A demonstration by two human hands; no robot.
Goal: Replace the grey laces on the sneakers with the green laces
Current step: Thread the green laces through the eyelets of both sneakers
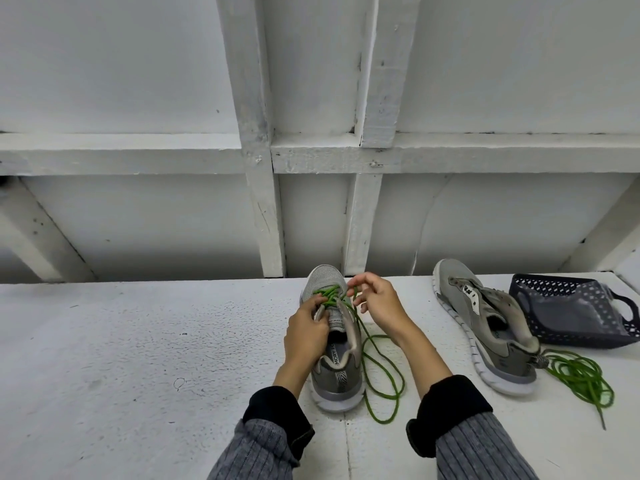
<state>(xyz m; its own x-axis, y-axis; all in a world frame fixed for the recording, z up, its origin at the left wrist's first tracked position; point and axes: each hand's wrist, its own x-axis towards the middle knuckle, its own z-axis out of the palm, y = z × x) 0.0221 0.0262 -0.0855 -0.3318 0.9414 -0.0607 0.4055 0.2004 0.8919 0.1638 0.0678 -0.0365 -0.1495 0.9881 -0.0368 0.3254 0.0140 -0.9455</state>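
Observation:
A grey sneaker (334, 375) stands on the white table, toe pointing away from me, with a green lace (384, 372) crossed through its front eyelets and trailing in loops to its right. My left hand (306, 332) grips the shoe's left eyelet flap and tongue. My right hand (375, 301) pinches the green lace just above the right eyelets. A second grey sneaker (485, 327) lies to the right with no lace in it. Another green lace (581, 375) is bundled beside its heel.
A dark blue perforated basket (571, 310) with a handle sits at the far right, holding something grey. The white table (138, 358) runs to the left of the shoe. Behind the table's far edge is a white wall with wooden framing (263, 161).

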